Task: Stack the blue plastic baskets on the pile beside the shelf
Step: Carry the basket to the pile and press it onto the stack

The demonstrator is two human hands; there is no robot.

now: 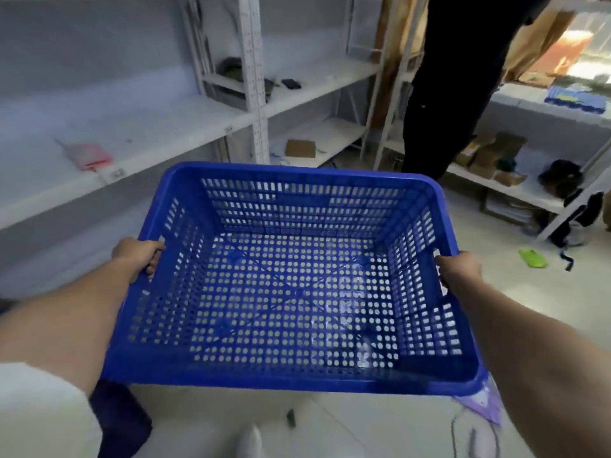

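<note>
A large blue plastic basket (pixel 291 292) with perforated walls and floor fills the middle of the view, held level and off the floor, empty. My left hand (pixel 139 256) grips its left rim, fingers curled over the edge. On the opposite side, my right hand (pixel 458 267) holds the right rim the same way. A white metal shelf (pixel 165 127) runs along the left and back. No pile of baskets is in sight.
A person in dark trousers (pixel 449 87) stands just beyond the basket near the shelf corner. A second shelf (pixel 515 190) at right carries cardboard boxes and dark items. A green object (pixel 532 258) and a purple bag (pixel 482 401) lie on the pale floor.
</note>
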